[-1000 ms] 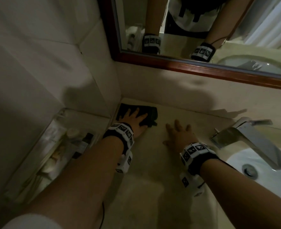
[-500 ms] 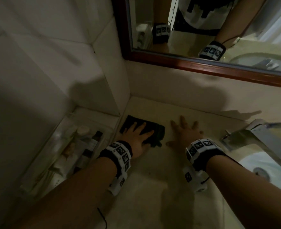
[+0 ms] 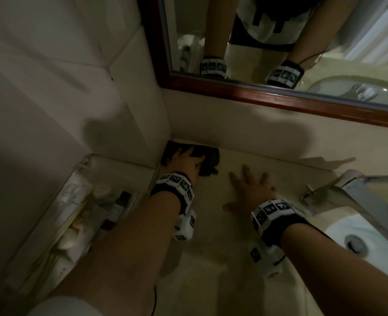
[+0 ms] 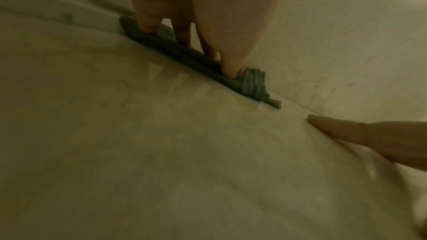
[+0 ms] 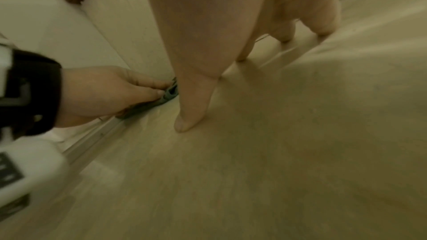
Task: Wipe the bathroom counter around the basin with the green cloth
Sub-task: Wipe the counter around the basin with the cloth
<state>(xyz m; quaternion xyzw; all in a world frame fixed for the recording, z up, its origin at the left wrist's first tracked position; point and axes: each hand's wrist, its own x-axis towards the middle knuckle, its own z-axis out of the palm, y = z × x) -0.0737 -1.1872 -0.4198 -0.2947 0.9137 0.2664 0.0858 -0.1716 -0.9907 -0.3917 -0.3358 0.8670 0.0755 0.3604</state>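
Ur left hand [image 3: 186,161] flat, pressing green cloth [image 3: 208,157] in counter [image 3: 211,258] back corner; right hand [image 3: 250,189] splayed, released, on counter.

The counter [image 3: 211,258] is being viewed from above by the head camera; it is being skimmed closely by both wrist cameras, the green cloth [image 4: 251,84] being shared.

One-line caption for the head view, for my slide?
Left hand presses the green cloth into the counter's back corner; right hand rests flat beside it.

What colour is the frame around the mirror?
The mirror frame is dark reddish-brown wood, clearest in the head view.
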